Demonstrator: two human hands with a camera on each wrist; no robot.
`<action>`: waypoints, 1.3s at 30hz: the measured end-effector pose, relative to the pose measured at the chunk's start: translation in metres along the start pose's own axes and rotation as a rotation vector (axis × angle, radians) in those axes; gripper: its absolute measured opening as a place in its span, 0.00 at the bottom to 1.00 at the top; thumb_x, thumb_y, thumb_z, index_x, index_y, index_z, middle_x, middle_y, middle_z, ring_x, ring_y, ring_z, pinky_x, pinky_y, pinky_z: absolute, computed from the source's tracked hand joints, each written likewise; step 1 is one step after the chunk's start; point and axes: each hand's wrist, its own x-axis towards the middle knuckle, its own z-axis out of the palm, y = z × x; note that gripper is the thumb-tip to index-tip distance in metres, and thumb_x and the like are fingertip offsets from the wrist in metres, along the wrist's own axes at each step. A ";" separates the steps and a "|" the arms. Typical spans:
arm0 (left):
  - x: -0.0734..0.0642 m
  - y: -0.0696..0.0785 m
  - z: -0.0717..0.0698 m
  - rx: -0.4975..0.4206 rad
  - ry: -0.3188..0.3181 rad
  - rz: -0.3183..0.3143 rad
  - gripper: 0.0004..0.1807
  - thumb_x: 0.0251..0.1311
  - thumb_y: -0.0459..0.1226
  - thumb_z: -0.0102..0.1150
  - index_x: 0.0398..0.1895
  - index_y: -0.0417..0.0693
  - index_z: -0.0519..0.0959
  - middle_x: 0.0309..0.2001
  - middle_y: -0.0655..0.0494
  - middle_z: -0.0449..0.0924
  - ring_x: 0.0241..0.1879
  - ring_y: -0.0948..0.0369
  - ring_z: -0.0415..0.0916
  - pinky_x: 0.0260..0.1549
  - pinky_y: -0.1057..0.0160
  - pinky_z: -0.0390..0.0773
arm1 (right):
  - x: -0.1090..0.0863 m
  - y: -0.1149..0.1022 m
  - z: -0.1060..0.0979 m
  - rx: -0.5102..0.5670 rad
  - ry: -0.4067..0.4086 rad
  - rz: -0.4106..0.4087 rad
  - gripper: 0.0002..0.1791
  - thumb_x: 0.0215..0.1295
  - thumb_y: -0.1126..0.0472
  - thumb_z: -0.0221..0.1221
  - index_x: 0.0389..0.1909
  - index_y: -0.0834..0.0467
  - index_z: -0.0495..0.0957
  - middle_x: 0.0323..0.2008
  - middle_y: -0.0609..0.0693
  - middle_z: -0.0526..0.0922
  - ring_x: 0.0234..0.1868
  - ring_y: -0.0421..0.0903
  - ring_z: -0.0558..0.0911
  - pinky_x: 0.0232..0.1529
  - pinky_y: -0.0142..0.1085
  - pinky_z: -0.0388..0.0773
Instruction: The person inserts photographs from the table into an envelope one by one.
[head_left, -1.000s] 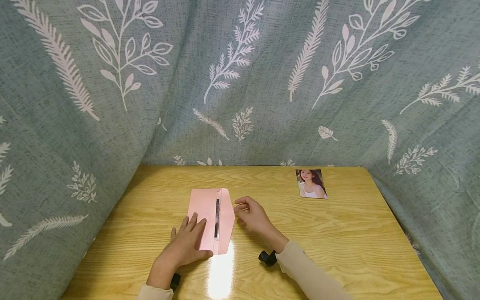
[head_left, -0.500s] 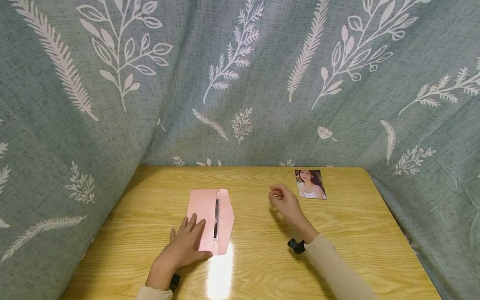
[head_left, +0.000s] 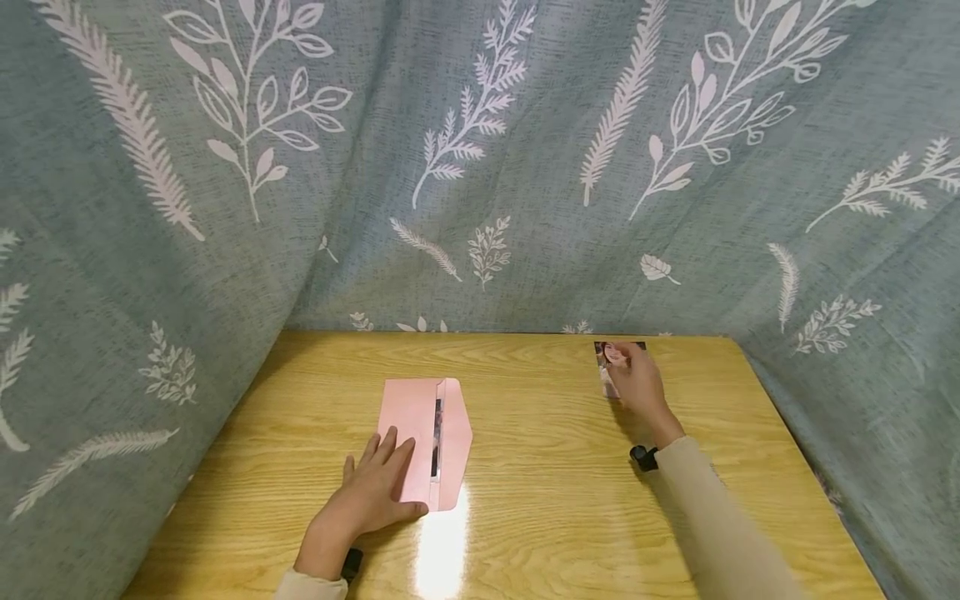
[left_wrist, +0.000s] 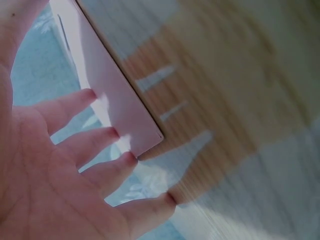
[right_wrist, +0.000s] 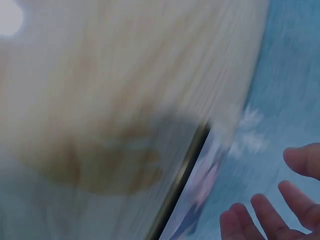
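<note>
A pink envelope [head_left: 405,402] lies on the table with its pointed flap [head_left: 454,442] unfolded to the right. Through its mouth a narrow strip of a dark picture [head_left: 437,442] shows; the rest of that is hidden inside. My left hand [head_left: 367,492] rests on the envelope with fingers spread, and in the left wrist view several fingertips touch the pink paper [left_wrist: 117,102]. Over at the back right, my right hand [head_left: 641,390] is above a portrait photo [head_left: 606,385], covering much of it. In the right wrist view its fingers [right_wrist: 267,217] look loosely bent and apart from the photo [right_wrist: 200,187].
A wood-grain table [head_left: 525,517] carries everything, with a bright glare patch near the front. Behind and at both sides hangs a blue-green leaf-patterned cloth [head_left: 547,275]. Small black devices [head_left: 643,457] are worn at the wrists.
My right hand has moved from beside the envelope's flap to the right and back, reaching the photo. The left hand and envelope have stayed in place.
</note>
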 end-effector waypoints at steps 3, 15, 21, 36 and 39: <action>0.000 0.000 0.000 -0.001 -0.005 -0.001 0.57 0.48 0.57 0.76 0.78 0.46 0.60 0.78 0.36 0.45 0.75 0.35 0.36 0.61 0.22 0.40 | 0.011 0.014 -0.010 -0.066 0.025 0.024 0.22 0.71 0.69 0.55 0.62 0.75 0.70 0.49 0.72 0.77 0.42 0.64 0.78 0.40 0.55 0.76; 0.000 0.000 0.001 -0.012 -0.004 0.010 0.56 0.48 0.57 0.75 0.78 0.46 0.59 0.78 0.38 0.44 0.76 0.36 0.35 0.61 0.22 0.39 | 0.034 0.050 -0.032 -0.159 -0.052 0.180 0.30 0.73 0.62 0.55 0.69 0.75 0.61 0.58 0.78 0.70 0.53 0.72 0.75 0.49 0.62 0.73; 0.000 0.001 0.000 -0.011 0.001 0.008 0.56 0.48 0.56 0.76 0.77 0.46 0.60 0.78 0.37 0.45 0.76 0.36 0.36 0.61 0.22 0.39 | 0.042 0.052 -0.033 -0.304 -0.096 0.198 0.33 0.72 0.57 0.56 0.68 0.76 0.61 0.58 0.78 0.70 0.58 0.75 0.68 0.61 0.66 0.58; -0.001 0.001 -0.001 0.004 0.007 0.013 0.55 0.49 0.56 0.76 0.77 0.45 0.60 0.78 0.37 0.44 0.75 0.35 0.36 0.61 0.22 0.39 | 0.052 0.051 -0.033 -0.381 -0.203 0.314 0.33 0.72 0.53 0.55 0.67 0.73 0.63 0.62 0.80 0.61 0.64 0.79 0.55 0.58 0.67 0.57; -0.001 0.001 -0.001 0.007 0.006 0.013 0.55 0.49 0.56 0.76 0.77 0.45 0.60 0.78 0.37 0.44 0.75 0.35 0.36 0.61 0.22 0.39 | 0.050 0.052 -0.032 -0.368 -0.138 0.294 0.30 0.70 0.56 0.57 0.63 0.74 0.67 0.60 0.78 0.65 0.62 0.77 0.59 0.58 0.65 0.59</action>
